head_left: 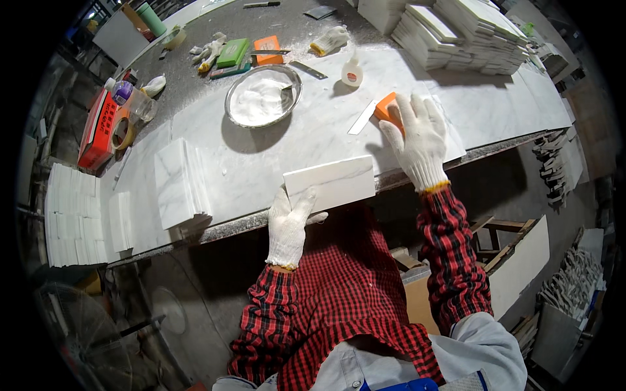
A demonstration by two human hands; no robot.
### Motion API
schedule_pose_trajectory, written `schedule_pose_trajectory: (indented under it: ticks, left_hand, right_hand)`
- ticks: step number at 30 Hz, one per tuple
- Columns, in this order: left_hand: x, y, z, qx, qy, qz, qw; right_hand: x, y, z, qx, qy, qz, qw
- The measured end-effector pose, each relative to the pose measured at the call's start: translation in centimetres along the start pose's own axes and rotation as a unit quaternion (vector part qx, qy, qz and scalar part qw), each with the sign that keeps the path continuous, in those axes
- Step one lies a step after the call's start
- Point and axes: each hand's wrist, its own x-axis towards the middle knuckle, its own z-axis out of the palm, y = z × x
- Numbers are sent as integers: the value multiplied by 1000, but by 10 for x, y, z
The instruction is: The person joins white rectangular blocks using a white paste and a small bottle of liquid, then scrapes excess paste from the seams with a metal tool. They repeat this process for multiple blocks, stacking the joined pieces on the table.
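Note:
My left hand (pixel 288 225), in a white knit glove, grips the lower left corner of a white marble tile (pixel 332 181) held at the front edge of the marble bench (pixel 274 156). My right hand (pixel 417 140), also gloved, rests on an orange-handled scraper (pixel 386 107) whose flat metal blade (pixel 362 118) points left on the bench top. Both sleeves are red and black plaid.
A metal bowl (pixel 263 96) of white paste sits behind the tile, a small glue bottle (pixel 352 72) beside it. Stacks of white tiles stand at left (pixel 177 184), far left (pixel 72 215) and back right (pixel 456 32). Orange and green blocks, spare gloves and tape rolls lie at the back.

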Motion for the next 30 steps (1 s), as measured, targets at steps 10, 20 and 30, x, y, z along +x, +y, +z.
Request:
schedule_pose_trajectory:
  ticks: [10,20,30]
  left_hand:
    - [2,-16,-10,-1,-20,25,999]
    - [1,-23,-8,6,-6,25,1000]
    - [-24,0,2,-215,-11,-27,976]
  right_hand:
    - [-5,-110,-63,264,-69,-128,953]
    - [-25,-50,-47,148,-77,-44,985]
    - [-3,-11,-19,111,-69,51,990]
